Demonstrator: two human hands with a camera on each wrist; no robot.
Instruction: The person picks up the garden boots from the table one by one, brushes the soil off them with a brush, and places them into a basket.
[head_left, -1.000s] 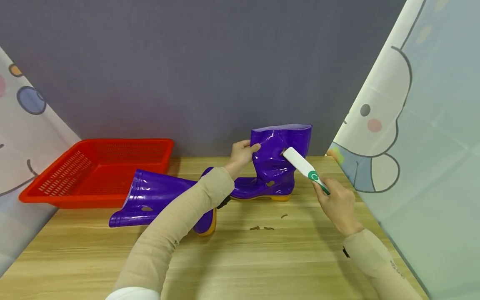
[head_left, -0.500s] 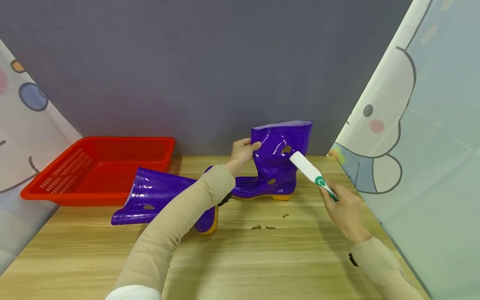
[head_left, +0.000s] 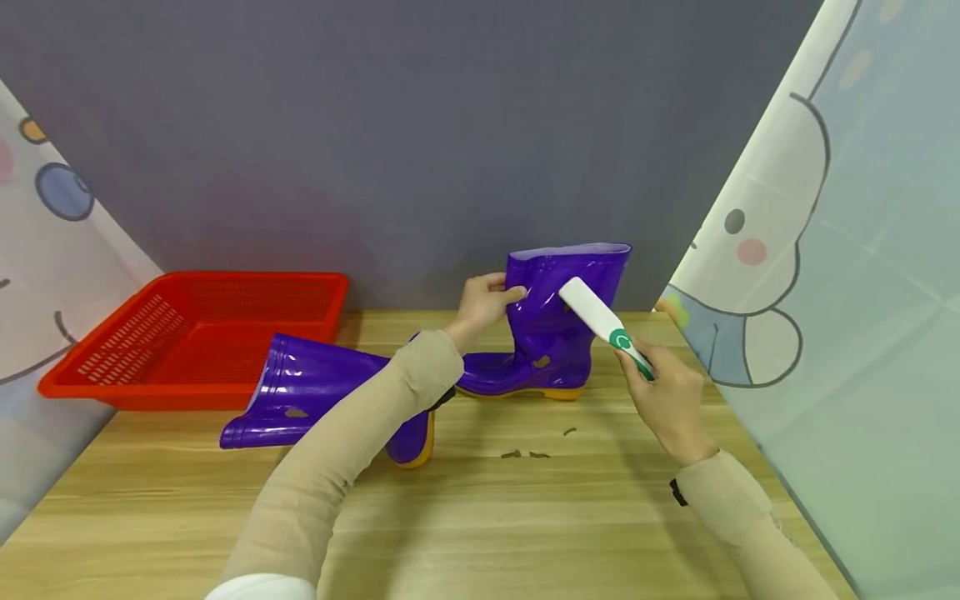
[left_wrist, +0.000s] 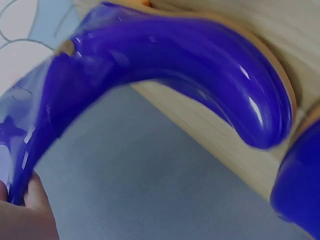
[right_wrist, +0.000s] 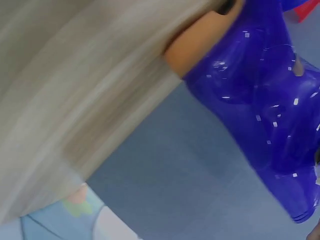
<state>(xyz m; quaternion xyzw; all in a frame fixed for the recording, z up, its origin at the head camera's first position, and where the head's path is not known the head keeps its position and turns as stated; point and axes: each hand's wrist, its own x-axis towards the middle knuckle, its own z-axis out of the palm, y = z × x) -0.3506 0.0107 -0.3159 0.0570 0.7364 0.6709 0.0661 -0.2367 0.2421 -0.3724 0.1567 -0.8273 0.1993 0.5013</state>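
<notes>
A glossy purple rain boot (head_left: 551, 333) with a yellow sole stands upright on the table. My left hand (head_left: 478, 307) pinches the edge of its shaft near the top, as the left wrist view also shows at the boot's opening (left_wrist: 15, 185). My right hand (head_left: 667, 400) grips a brush (head_left: 592, 310) with a flat white back and a green-marked handle. The brush head lies over the upper shaft, its underside hidden, and mostly covers a brown patch there. Another brown patch (head_left: 542, 362) shows near the ankle. In the right wrist view the boot (right_wrist: 250, 100) appears, while the brush is mostly out of frame.
A second purple boot (head_left: 322, 379) lies on its side at left, partly behind my left arm, with a brown patch (head_left: 296, 412). Behind it sits a red plastic basket (head_left: 240, 400). Several small brown bits (head_left: 538, 455) lie on the wooden table (head_left: 525, 525). A grey wall closes the back.
The brush moved down and right off the upper brown patch, baring it, then back up and left over it. My left hand keeps its hold on the boot.
</notes>
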